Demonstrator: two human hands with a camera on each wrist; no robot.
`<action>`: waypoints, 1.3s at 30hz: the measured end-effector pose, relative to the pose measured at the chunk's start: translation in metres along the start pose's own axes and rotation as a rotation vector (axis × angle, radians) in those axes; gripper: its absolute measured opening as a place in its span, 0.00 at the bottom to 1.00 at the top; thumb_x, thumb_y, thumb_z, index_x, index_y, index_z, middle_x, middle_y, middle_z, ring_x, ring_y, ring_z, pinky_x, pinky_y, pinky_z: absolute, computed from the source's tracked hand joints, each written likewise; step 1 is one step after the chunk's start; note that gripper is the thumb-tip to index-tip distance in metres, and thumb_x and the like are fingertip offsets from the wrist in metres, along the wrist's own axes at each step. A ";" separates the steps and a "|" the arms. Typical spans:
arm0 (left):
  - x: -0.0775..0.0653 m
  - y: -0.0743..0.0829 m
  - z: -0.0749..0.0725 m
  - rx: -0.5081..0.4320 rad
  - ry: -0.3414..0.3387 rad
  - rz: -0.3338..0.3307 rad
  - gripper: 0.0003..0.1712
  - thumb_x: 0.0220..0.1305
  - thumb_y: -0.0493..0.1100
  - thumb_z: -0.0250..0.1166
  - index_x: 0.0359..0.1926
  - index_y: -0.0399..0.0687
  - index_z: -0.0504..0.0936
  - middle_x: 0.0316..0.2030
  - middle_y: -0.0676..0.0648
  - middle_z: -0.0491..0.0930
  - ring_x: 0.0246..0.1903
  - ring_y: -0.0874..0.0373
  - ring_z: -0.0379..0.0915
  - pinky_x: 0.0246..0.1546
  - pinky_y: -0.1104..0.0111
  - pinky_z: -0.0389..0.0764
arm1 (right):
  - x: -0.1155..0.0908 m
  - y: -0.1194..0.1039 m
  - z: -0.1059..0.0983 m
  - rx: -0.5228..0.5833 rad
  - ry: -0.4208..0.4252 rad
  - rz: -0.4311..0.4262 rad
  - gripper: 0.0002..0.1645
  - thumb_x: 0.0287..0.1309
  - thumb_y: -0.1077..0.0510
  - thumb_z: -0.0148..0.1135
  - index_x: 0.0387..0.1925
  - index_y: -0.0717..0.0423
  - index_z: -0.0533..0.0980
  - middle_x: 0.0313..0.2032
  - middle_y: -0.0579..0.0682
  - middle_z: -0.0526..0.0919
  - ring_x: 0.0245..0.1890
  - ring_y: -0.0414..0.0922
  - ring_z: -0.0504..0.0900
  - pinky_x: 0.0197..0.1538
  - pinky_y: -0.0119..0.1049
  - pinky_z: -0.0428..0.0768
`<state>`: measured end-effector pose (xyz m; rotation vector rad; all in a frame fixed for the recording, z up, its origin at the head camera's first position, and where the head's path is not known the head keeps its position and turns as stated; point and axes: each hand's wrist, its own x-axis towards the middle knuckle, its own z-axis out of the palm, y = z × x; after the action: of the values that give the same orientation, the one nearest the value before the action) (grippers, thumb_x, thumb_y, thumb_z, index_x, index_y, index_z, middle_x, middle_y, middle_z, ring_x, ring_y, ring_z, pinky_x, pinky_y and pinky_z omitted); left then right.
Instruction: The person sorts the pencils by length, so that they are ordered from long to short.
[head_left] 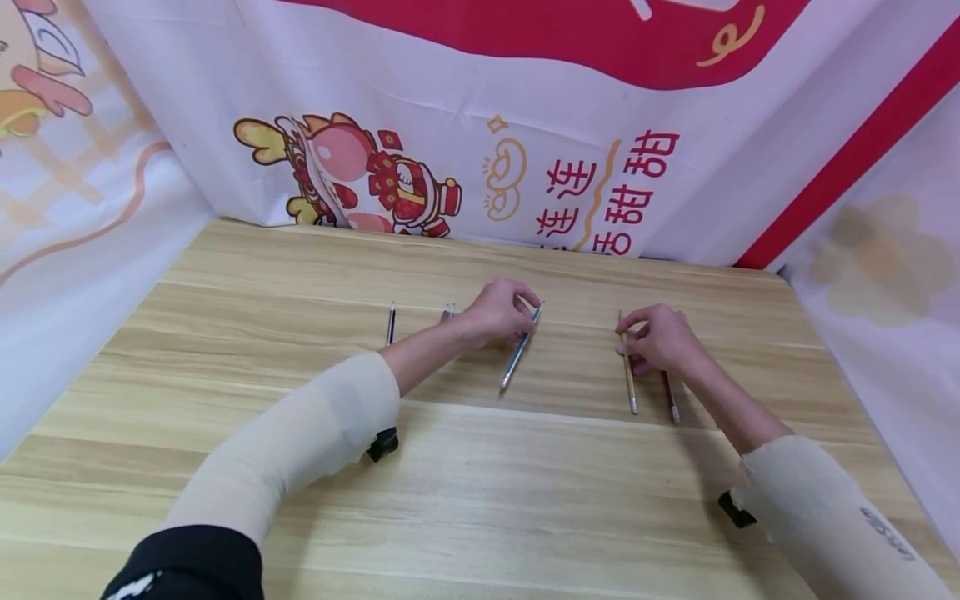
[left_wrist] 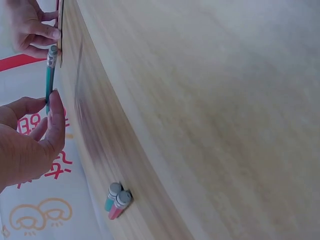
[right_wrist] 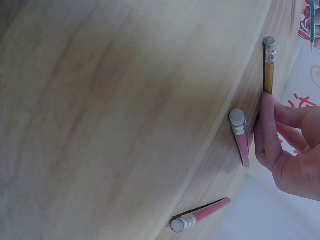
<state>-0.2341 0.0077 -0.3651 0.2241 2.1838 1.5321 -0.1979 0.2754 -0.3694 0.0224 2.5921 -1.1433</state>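
Observation:
My left hand point(head_left: 497, 313) pinches a teal pencil point(head_left: 517, 358) near its pointed end, thumb and fingers on the shaft. In the left wrist view this teal pencil point(left_wrist: 50, 75) is held above the table, its eraser end toward the other hand. My right hand point(head_left: 663, 337) pinches a yellow pencil point(head_left: 631, 387) that lies along the tabletop, as the right wrist view shows too point(right_wrist: 269, 75). Beside that hand a red pencil point(head_left: 671, 400) lies partly hidden under it. The right wrist view has two pinkish-red pencils, one nearer point(right_wrist: 242, 147) and one farther off point(right_wrist: 207, 211).
A dark pencil point(head_left: 391, 323) lies left on the wooden table point(head_left: 480, 500). Pencil tips point(head_left: 448, 312) show behind the left forearm. A teal pencil point(left_wrist: 110, 202) and a pink pencil point(left_wrist: 116, 210) lie side by side. A printed cloth point(head_left: 465, 100) hangs behind the table.

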 end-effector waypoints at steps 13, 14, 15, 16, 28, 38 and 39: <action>0.003 0.006 0.009 0.002 -0.015 -0.019 0.22 0.62 0.22 0.66 0.57 0.33 0.79 0.35 0.45 0.78 0.25 0.56 0.75 0.32 0.62 0.89 | -0.001 -0.001 0.000 -0.002 0.003 0.000 0.18 0.62 0.71 0.68 0.53 0.75 0.77 0.31 0.58 0.82 0.26 0.43 0.86 0.30 0.42 0.91; 0.003 0.007 0.010 0.001 -0.017 -0.016 0.22 0.62 0.22 0.66 0.57 0.33 0.79 0.35 0.44 0.78 0.25 0.56 0.75 0.33 0.61 0.89 | -0.001 -0.001 0.000 0.000 0.004 -0.002 0.18 0.62 0.71 0.68 0.52 0.75 0.77 0.30 0.58 0.82 0.26 0.43 0.86 0.30 0.42 0.91; 0.003 0.008 0.011 -0.001 -0.019 -0.016 0.22 0.62 0.22 0.66 0.57 0.33 0.79 0.35 0.44 0.78 0.25 0.56 0.75 0.33 0.60 0.90 | -0.001 -0.001 0.000 0.001 0.005 -0.005 0.18 0.62 0.72 0.68 0.52 0.75 0.77 0.30 0.58 0.82 0.25 0.43 0.86 0.29 0.42 0.91; 0.004 0.009 0.011 -0.004 -0.022 -0.014 0.22 0.63 0.22 0.66 0.57 0.33 0.79 0.35 0.44 0.78 0.24 0.56 0.76 0.34 0.59 0.90 | 0.000 -0.001 0.000 0.000 0.008 -0.003 0.18 0.62 0.72 0.68 0.52 0.75 0.77 0.30 0.58 0.82 0.25 0.43 0.86 0.29 0.42 0.91; 0.013 0.010 0.029 -0.022 -0.039 0.002 0.20 0.61 0.20 0.65 0.55 0.31 0.80 0.32 0.43 0.80 0.21 0.56 0.75 0.30 0.62 0.89 | 0.000 0.002 0.000 0.003 0.013 0.009 0.18 0.63 0.71 0.68 0.53 0.75 0.77 0.30 0.58 0.84 0.25 0.43 0.86 0.30 0.42 0.91; 0.013 0.012 0.036 -0.029 -0.052 0.023 0.20 0.61 0.20 0.64 0.55 0.30 0.80 0.30 0.45 0.79 0.22 0.55 0.75 0.30 0.60 0.90 | 0.000 0.003 -0.002 0.021 -0.008 0.013 0.19 0.63 0.71 0.68 0.54 0.74 0.77 0.30 0.58 0.83 0.26 0.43 0.86 0.31 0.42 0.91; 0.013 0.013 0.036 -0.028 -0.050 0.021 0.20 0.61 0.20 0.64 0.55 0.30 0.80 0.30 0.44 0.79 0.22 0.55 0.75 0.31 0.60 0.90 | 0.000 0.002 -0.002 0.026 -0.011 0.014 0.19 0.63 0.71 0.68 0.54 0.74 0.77 0.30 0.58 0.82 0.26 0.44 0.86 0.31 0.42 0.91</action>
<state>-0.2307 0.0482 -0.3672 0.2742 2.1262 1.5514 -0.1982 0.2783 -0.3701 0.0394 2.5634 -1.1692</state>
